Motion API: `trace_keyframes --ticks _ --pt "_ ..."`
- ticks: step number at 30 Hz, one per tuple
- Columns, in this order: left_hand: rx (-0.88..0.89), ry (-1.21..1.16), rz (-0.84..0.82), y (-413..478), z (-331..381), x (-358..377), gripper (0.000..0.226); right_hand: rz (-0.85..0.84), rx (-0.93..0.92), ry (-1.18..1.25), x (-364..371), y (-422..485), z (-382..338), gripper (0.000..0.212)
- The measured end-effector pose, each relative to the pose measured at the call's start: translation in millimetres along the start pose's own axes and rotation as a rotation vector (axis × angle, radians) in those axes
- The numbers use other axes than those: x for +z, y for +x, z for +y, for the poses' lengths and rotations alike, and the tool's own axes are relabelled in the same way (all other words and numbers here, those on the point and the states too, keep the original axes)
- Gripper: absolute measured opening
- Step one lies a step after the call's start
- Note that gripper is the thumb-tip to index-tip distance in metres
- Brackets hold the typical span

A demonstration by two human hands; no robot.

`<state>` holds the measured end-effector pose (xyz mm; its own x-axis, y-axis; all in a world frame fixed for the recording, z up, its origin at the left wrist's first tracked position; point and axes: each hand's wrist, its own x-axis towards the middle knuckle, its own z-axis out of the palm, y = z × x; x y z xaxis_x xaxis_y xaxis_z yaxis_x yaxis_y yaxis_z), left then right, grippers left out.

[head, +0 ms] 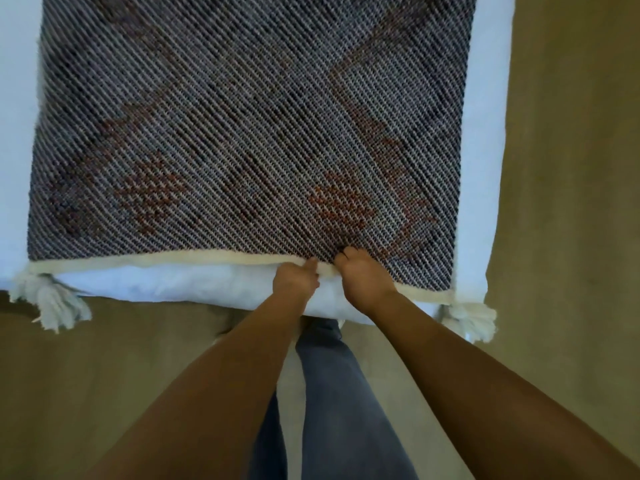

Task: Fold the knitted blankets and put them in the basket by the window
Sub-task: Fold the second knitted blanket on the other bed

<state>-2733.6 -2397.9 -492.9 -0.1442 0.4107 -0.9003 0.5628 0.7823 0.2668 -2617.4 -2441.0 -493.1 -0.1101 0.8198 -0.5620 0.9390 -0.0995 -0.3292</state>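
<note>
blanket (242,133): far end cut off at top | left hand (296,280): fingers hidden beneath it

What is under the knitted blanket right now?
A white padded surface lies under the knitted blanket, showing along its left, right and near edges. Anything else beneath its middle is covered.

A home bedroom: a white-sheeted bed (194,285) stands on tan carpet (568,168), a tasselled knitted blanket (242,133) spread across it.

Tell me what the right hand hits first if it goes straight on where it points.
The right hand would probably meet only more of the grey-and-rust knitted blanket, whose cream hem its fingers grip; nothing else shows ahead.
</note>
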Motion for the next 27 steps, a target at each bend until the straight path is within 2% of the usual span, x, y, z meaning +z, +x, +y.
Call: trace_keyframes --ticks 2,4,5,9,12,14,17,19,21,22,24,25,27 --pt "-0.001 0.074 -0.096 -7 10 3 0.042 0.089 -0.055 0.076 -7 -1 6 0.035" --pt "0.081 0.146 -0.169 -16 28 7 0.043 0.193 -0.034 0.187 -13 -3 15 0.049" --pt "0.143 0.171 -0.191 -20 39 9 0.044 0.260 0.003 0.234 -16 -3 21 0.049" --pt "0.335 0.209 -0.189 -24 93 14 0.042 0.439 0.254 0.319 -39 0 54 0.023" --pt "0.495 0.348 -0.118 -18 133 23 0.038 0.542 0.487 0.350 -53 3 80 0.032" --pt "0.588 0.457 -0.085 -12 157 37 0.035 0.514 0.643 0.389 -58 3 95 0.047" --pt "0.718 0.558 -0.027 -13 191 67 0.034 0.455 0.750 0.530 -58 -1 109 0.067" --pt "0.769 0.564 -0.005 -16 207 93 0.031 0.422 0.806 0.655 -53 -4 114 0.070" --pt "0.767 0.600 -0.011 -17 216 120 0.033 0.409 0.820 0.836 -52 -7 116 0.056" --pt "0.739 0.634 -0.012 -16 216 133 0.046 0.397 0.816 0.903 -53 -9 115 0.047" --pt "0.670 0.729 0.019 -16 210 150 0.082 0.375 0.762 0.864 -55 -12 110 0.033" --pt "0.659 0.752 0.052 -17 207 154 0.089 0.378 0.724 0.805 -57 -12 106 0.028" --pt "0.664 0.731 0.106 -14 205 156 0.082 0.406 0.652 0.723 -62 -13 93 0.024"
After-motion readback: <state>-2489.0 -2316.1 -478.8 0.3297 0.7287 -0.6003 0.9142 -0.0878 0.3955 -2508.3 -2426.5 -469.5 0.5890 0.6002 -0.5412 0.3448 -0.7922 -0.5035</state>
